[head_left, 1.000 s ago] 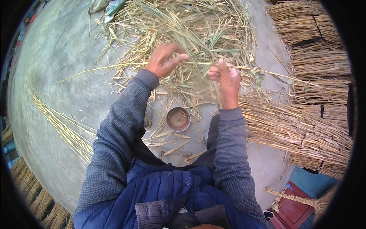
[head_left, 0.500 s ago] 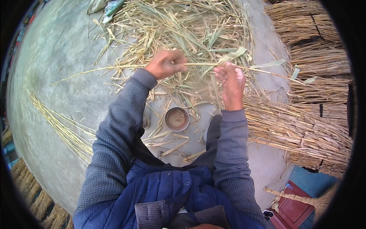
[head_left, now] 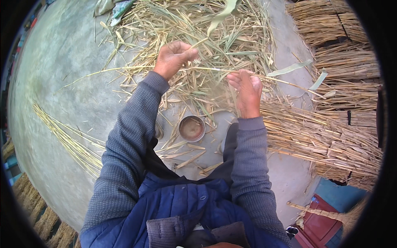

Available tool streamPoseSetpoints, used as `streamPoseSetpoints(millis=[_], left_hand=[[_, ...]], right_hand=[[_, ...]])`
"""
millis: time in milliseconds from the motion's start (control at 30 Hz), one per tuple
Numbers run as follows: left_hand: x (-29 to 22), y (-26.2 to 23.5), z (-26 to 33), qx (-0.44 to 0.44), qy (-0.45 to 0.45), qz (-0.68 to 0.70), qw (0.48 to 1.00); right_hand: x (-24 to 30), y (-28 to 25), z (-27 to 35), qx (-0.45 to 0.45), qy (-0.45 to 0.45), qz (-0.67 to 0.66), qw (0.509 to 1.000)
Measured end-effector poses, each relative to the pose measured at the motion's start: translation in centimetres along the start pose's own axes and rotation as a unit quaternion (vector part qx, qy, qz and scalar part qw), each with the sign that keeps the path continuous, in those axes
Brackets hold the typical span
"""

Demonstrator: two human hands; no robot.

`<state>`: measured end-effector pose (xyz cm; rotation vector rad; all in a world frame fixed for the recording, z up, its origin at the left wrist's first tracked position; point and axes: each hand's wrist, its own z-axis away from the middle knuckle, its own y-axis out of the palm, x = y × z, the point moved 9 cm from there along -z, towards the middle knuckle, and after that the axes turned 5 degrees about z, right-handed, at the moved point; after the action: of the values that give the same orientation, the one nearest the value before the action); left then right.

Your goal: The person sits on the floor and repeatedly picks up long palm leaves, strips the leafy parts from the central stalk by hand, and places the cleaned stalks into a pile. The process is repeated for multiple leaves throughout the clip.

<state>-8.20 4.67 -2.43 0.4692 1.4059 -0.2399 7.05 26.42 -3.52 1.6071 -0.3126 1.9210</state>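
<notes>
A long thin reed stalk (head_left: 211,69) stretches crosswise in front of me, its tapering end out to the left. My right hand (head_left: 248,91) is closed round it, thumb uppermost. Green leaves (head_left: 289,68) hang from its right-hand part. My left hand (head_left: 174,58) pinches the base of a pale green reed leaf (head_left: 222,17), whose blade points up and away. The stalk runs by the heel of that hand; whether other fingers touch it is hidden. Beneath both hands spreads a heap of stripped leaves and husks (head_left: 165,25).
A round metal bowl (head_left: 192,141) stands on the concrete floor (head_left: 53,70) between my feet. Several peeled stalks (head_left: 68,138) lie at left. Bundles of reeds (head_left: 318,140) are stacked along the right. A straw broom (head_left: 318,213) rests near a red object (head_left: 320,225) at lower right.
My left hand has tipped upward and away, drawing the leaf off the stalk and lifting it. My right hand, still gripping the stalk, has shifted slightly left.
</notes>
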Motion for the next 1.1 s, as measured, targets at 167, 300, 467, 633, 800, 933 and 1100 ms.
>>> streamPoseSetpoints(millis=[167, 300, 467, 633, 800, 933, 1100], left_hand=[[-0.8, -5.0, -0.9, -0.028, -0.017, 0.048, 0.998], [-1.5, -8.9, -1.3, -0.098, 0.036, -0.015, 0.994], [-3.2, -2.6, 1.0, -0.047, 0.246, -0.521, 0.816], [-2.2, 4.6, 2.4, 0.139, 0.302, -0.447, 0.831], [-1.9, 1.5, 1.0, 0.142, 0.192, -0.461, 0.855], [-1.6, -0.2, 1.0, 0.153, 0.118, -0.460, 0.867], [0.0, 2.9, 1.3, 0.167, 0.071, -0.294, 0.939]], right_hand=[[0.0, -0.7, -0.4, 0.009, -0.014, 0.021, 1.000], [-0.2, -1.1, -0.5, -0.017, -0.004, 0.029, 0.999], [-1.0, 1.4, -0.5, 0.050, 0.009, -0.008, 0.999], [-1.3, 2.7, -0.6, 0.069, 0.005, -0.021, 0.997], [0.0, -0.2, -1.0, 0.014, -0.003, -0.019, 1.000], [0.2, -0.5, -0.9, 0.021, -0.004, -0.030, 0.999], [-0.5, 2.1, 0.1, 0.072, 0.008, -0.037, 0.997]])
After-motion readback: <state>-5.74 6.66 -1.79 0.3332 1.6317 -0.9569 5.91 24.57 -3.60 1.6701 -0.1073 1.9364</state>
